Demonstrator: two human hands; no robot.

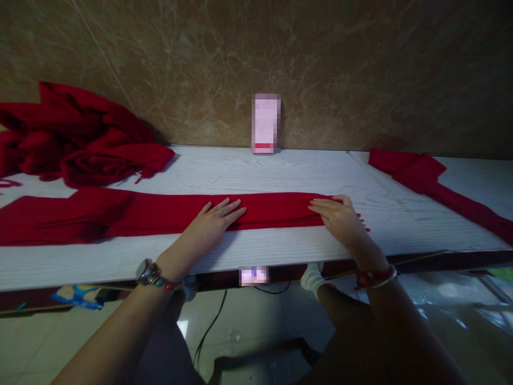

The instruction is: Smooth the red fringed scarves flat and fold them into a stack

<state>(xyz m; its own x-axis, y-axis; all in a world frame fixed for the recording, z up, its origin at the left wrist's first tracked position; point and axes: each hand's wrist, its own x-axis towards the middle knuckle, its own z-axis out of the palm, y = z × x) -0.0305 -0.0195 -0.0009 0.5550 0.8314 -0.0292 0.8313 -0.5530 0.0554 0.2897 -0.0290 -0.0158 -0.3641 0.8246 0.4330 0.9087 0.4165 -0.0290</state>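
Observation:
A long red scarf (276, 209) lies stretched sideways along the white wood-grain table, folded into a narrow band, with small tassels at its right end. Flat on its middle rests my left hand (216, 218), open, fingers spread and a ring on one of them. My right hand (339, 216) touches the scarf close to its tasselled end; its fingers are stretched out over the cloth and point left. The scarf's left part is wider and wrinkled, and it runs out of view.
A crumpled heap of red fabric (92, 139) lies at the back left. Another red folded strip (425, 174) is at the right. A blurred pink phone-like object (265, 124) leans on the brown marbled wall (200, 69). The white table (212, 166) is narrow.

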